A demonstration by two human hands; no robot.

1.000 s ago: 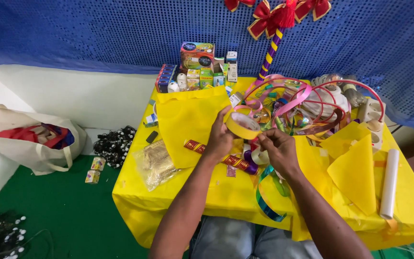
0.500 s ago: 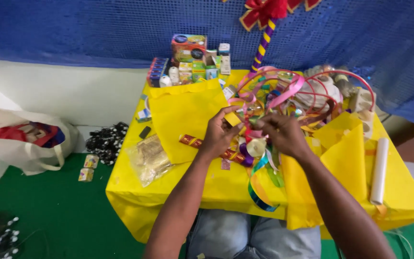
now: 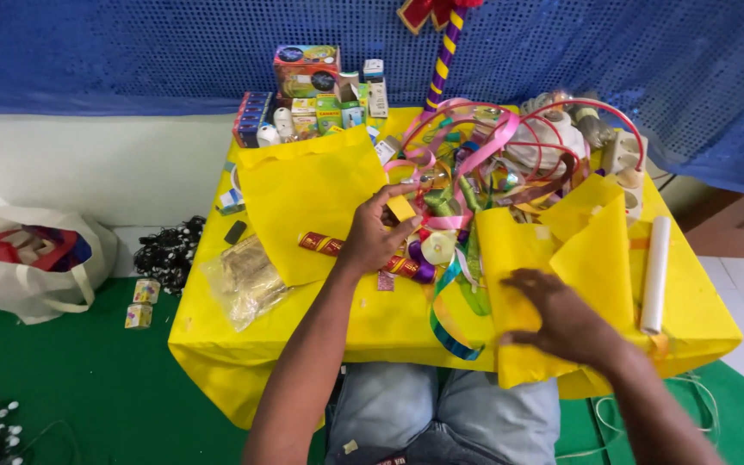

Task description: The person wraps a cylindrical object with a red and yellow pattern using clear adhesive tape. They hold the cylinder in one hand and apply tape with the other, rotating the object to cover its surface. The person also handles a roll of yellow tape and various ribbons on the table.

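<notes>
Right hand [image 3: 566, 323]: moved off the ribbon pile [image 3: 475, 172], now flat and open on yellow paper [image 3: 553, 284]. Left hand [image 3: 375, 237]: fingers pinching a small yellow piece [image 3: 401, 207].

This looks like a home craft or gift-wrapping corner, shown by a small table [image 3: 372, 331] covered in yellow paper and piled with ribbons [image 3: 475, 142], small boxes [image 3: 307, 73] at its far edge, a blue sequin backdrop [image 3: 131, 52] behind, and green carpet [image 3: 71, 379] below.
</notes>
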